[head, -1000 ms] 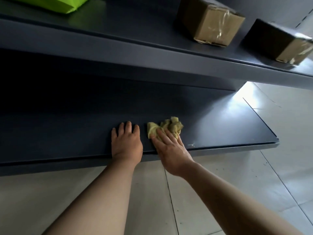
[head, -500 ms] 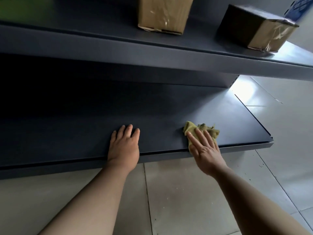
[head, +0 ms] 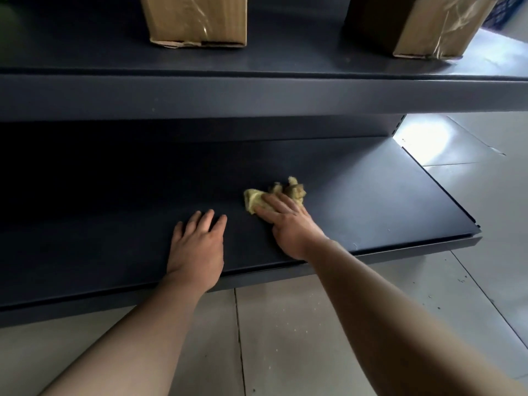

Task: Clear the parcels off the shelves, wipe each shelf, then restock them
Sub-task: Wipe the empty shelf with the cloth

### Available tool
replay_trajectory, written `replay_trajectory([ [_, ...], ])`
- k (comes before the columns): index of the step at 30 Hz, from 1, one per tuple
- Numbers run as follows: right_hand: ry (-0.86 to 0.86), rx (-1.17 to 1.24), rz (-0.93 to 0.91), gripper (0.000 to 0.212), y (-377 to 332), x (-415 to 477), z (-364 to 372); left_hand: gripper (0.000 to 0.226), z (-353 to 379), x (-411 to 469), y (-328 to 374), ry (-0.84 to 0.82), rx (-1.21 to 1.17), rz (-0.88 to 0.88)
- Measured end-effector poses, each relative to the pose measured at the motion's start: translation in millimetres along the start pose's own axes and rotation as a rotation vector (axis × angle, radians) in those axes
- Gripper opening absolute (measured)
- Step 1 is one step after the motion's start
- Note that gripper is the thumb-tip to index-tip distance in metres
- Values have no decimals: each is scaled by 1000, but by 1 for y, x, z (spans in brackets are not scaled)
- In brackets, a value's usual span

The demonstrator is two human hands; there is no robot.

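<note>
My right hand (head: pixel 288 224) presses straight fingers on the crumpled yellow-green cloth (head: pixel 257 200), mid dark grey metal lower shelf (head: pixel 371 201). My left hand (head: pixel 197 247) lies flat near the front edge. Open shelf stretches rightward.

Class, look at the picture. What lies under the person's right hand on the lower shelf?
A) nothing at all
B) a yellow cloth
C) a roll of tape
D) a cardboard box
B: the right hand presses with straight fingers on a crumpled yellow cloth that lies on the lower shelf.
</note>
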State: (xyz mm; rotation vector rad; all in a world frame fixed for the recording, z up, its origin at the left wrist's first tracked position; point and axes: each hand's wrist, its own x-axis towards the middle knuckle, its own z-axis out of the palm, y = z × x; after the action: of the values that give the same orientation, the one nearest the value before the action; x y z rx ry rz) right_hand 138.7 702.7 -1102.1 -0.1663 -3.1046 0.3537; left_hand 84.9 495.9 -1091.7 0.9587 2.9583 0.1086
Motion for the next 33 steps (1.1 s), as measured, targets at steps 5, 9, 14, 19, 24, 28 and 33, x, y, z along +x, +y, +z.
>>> replay_trajectory([
  [5,4,-93,325,69,78,-18,-18,51,-3,27,15,-67,-20,48],
  [9,-67,-81,433,75,72,-7,-25,51,3,36,26,-40,-3,4],
  [14,-54,-65,154,68,21,31,-13,53,9,38,32,-11,17,-36],
  [19,14,-48,123,67,48,42,-15,53,13,38,33,-1,29,-52],
  [24,0,-61,481,74,123,9,-33,55,13,37,36,-18,48,-50],
  [28,2,0,621,74,115,-8,-32,59,13,35,38,-19,59,-61],
  [33,23,-21,440,76,39,-17,-14,58,10,31,42,-22,75,-70],
])
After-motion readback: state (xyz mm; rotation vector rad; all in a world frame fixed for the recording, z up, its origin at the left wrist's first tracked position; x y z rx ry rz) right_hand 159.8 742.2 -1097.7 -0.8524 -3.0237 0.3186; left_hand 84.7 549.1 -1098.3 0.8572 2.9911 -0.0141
